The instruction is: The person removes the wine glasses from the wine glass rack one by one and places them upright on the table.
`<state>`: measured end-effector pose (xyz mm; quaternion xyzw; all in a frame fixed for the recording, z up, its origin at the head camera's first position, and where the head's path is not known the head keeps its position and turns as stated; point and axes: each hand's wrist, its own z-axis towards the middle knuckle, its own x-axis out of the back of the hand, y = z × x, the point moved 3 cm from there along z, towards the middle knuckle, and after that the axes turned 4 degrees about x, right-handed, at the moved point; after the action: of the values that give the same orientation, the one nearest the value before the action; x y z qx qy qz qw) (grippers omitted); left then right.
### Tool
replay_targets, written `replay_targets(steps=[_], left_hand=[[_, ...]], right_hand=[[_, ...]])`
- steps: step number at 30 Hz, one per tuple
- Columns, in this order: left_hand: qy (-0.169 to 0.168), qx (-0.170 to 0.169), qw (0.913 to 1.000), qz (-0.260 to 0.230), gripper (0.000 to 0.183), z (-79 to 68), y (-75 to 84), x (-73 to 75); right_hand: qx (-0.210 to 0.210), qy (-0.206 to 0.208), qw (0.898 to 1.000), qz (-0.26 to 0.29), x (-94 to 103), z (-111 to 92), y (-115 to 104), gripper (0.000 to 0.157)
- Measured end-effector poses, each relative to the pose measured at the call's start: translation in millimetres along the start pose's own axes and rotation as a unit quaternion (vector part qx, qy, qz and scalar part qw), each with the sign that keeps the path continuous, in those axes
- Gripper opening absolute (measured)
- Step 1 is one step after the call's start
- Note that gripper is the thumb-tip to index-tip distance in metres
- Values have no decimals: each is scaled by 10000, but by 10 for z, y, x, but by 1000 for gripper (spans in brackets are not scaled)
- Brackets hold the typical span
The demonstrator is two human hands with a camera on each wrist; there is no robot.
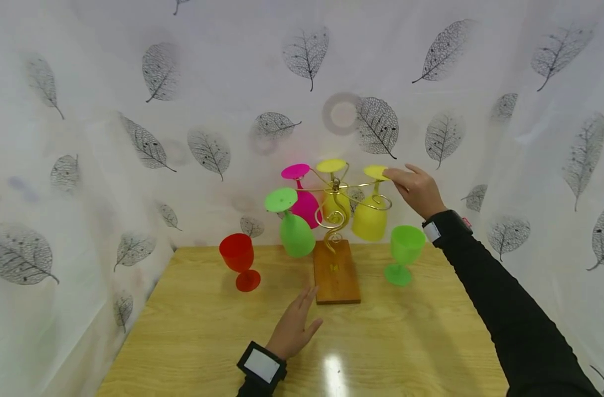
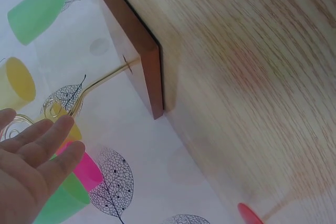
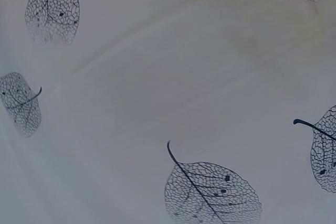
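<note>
In the head view my right hand (image 1: 418, 190) pinches the edge of the foot of a yellow goblet (image 1: 369, 221), which hangs upside down on the right side of a gold wire glass rack (image 1: 335, 218). Also hanging inverted there are a second yellow goblet (image 1: 331, 165), a magenta goblet (image 1: 306, 208) and a green goblet (image 1: 297, 235). My left hand (image 1: 292, 331) has its fingers extended, near the front left corner of the rack's wooden base (image 1: 337, 275). The left wrist view shows that hand (image 2: 37, 174) holding nothing. The right hand is out of the right wrist view.
A red goblet (image 1: 237, 253) stands upright on the wooden table (image 1: 197, 331), left of the rack. Another green goblet (image 1: 407, 245) stands upright to its right, below my right forearm. Behind hangs a white leaf-print sheet (image 1: 242, 66).
</note>
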<state>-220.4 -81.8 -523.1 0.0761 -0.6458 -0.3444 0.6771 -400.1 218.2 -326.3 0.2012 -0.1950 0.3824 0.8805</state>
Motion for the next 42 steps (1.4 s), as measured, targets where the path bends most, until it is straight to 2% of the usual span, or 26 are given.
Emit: replay_targets(steps=[4,8,11,15,21,24,27,33,37,42], left_hand=[[60,-24,10000,61,70,-12,-5,4],[180,-186,9996,106,69,-26,-8,-6],[172,-295,9993,135,65,-37,-6,-18],[69,-395,9991,108,50,-41,0,-7],[81,-540,9985,4,30,-49,5,46],[340,-697,9966,294,29,-43,2,86],[730,-899,9906,730,33,-2,-12,182],[1291,-1247,9751,1305,44,207,27,437],[1452,-1486,9686,1367,46,339,110,570],[1497,-1622,9644,1457,43,438,210,633]], right_hand=[[306,-135,9994,55,-8,129,-29,33],[380,-361,9986,56,-33,262,-44,34],[309,-536,9981,67,-64,347,-42,33],[211,-745,9970,4,-127,442,-11,29],[-69,-920,9956,-134,-223,481,83,28],[-221,-949,9951,-146,-254,465,129,27],[-330,-978,9945,-197,-284,415,180,26],[-555,-883,9938,-393,-191,241,279,25],[-721,-877,9924,-470,-102,120,309,24],[-901,-711,9920,-524,-13,-77,297,24]])
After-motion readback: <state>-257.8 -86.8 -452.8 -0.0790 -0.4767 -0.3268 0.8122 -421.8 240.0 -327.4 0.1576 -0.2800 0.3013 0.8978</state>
